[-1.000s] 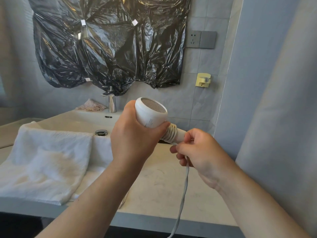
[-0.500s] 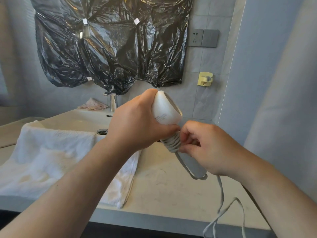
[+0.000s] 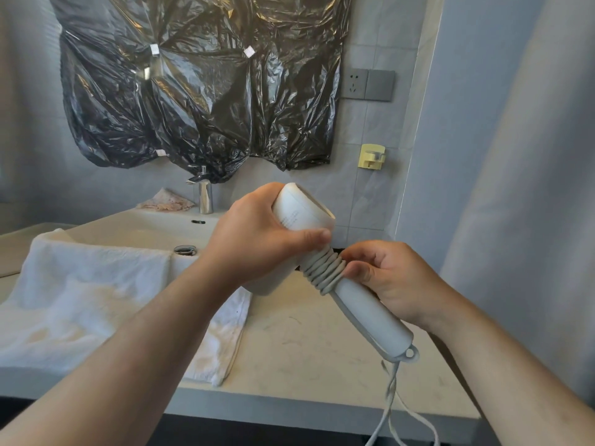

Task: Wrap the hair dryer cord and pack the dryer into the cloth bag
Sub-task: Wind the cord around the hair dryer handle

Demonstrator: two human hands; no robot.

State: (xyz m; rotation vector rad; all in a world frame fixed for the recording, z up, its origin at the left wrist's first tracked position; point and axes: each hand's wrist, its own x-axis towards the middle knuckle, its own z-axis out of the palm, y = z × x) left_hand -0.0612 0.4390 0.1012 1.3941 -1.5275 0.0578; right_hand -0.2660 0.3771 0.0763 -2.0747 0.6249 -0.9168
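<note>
One white hair dryer (image 3: 302, 214), head gripped in curled left hand (image 3: 254, 239); one cord (image 3: 323, 272), coiled round handle, pinched by right hand (image 3: 396, 278); one towel (image 3: 80, 300), left.

cord (image 3: 323, 273): runs off bottom edge | dryer (image 3: 367, 312) print: too small to read

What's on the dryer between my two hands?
In the head view, coils of cord wrapped round the hair dryer handle lie between the left hand and right hand.

Soft, even daylight; glare streaks the black plastic sheet (image 3: 199, 85). Focus is sharp centrally. Wide-angle distortion bends the wall edges outward.
</note>
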